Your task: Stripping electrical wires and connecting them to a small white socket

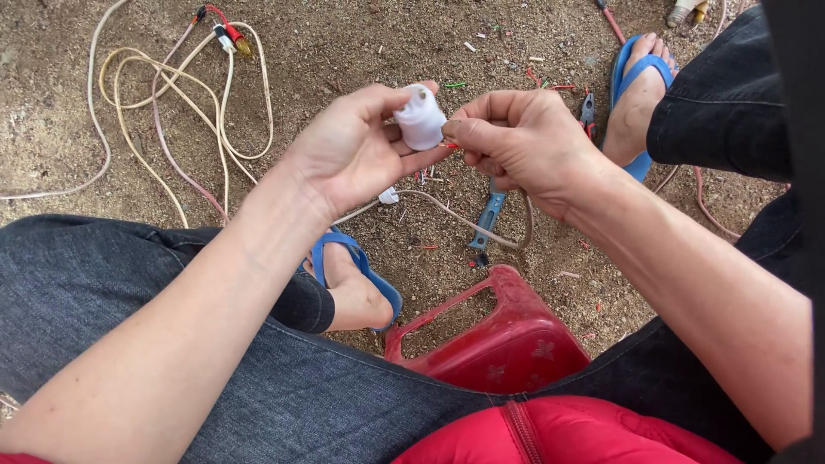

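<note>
My left hand (352,150) holds a small white plastic fitting (420,119) between thumb and fingers, above sandy ground. My right hand (520,142) pinches a thin red wire end (451,146) against the side of the fitting. A pale cable (455,217) runs from under my hands down across the ground. Blue-handled pliers (488,216) lie on the dirt right below my right hand.
A coil of cream and pink cable (185,94) with red and yellow plug ends (232,36) lies at the upper left. My feet wear blue sandals (361,266) (640,64). A red plastic stool (507,344) stands between my knees. Wire scraps litter the dirt.
</note>
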